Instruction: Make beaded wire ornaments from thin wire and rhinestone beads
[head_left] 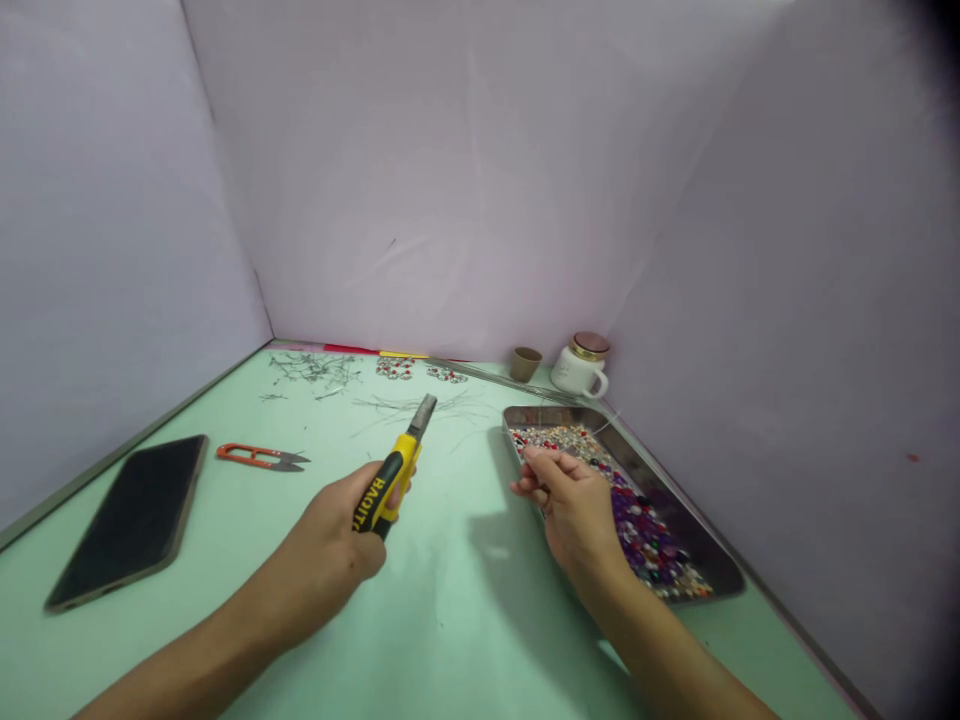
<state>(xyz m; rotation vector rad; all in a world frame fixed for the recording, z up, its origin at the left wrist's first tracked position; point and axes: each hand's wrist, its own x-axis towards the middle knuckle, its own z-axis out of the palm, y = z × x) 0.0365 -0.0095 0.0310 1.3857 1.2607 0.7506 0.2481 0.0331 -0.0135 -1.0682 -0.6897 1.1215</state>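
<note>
My left hand [341, 535] is closed around the yellow and black handles of a pair of pliers [395, 470], whose metal jaws point up and away over the green table. My right hand [566, 500] hovers at the near left rim of a metal tray [705, 545] filled with small coloured beads [637, 520]. Its fingers are pinched together, and what they hold, if anything, is too small to make out. A thin wire seems to run from that hand toward the back.
A black phone [131, 520] lies face up at the left. Orange thread snips [259, 457] lie beside it. Cut wire pieces [315, 370] and small beaded pieces [395, 368] sit at the back. A brown cup [525, 362] and a white lidded mug [579, 368] stand by the wall.
</note>
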